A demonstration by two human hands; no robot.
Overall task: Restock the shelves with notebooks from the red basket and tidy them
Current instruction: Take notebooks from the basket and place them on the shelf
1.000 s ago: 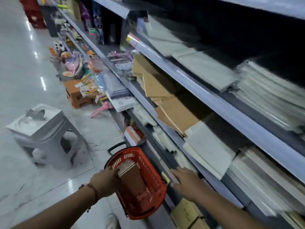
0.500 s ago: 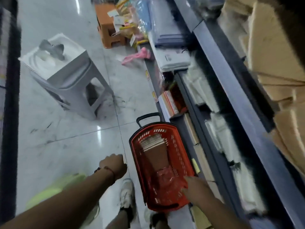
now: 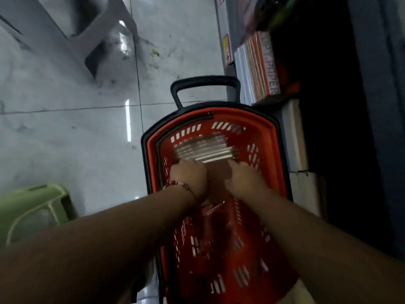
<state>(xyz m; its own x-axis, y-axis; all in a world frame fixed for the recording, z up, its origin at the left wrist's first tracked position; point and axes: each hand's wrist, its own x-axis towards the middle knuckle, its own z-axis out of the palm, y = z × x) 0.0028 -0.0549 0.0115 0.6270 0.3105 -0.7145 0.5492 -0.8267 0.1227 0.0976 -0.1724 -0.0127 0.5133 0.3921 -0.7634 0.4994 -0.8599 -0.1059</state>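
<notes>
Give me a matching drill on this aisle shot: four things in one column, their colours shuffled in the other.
Things:
1. basket
2. basket handle
3. stool
4. floor

Colours:
A. pale green
B. black
C. grey-white
D. red

Pairs: 1-D, 2-B, 3-A, 4-C

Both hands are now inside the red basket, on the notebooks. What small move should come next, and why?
Probably close both hands on the stack and lift it. The left hand and right hand already rest on the notebooks standing at the far end of the red basket, but no firm grip shows yet.
</notes>
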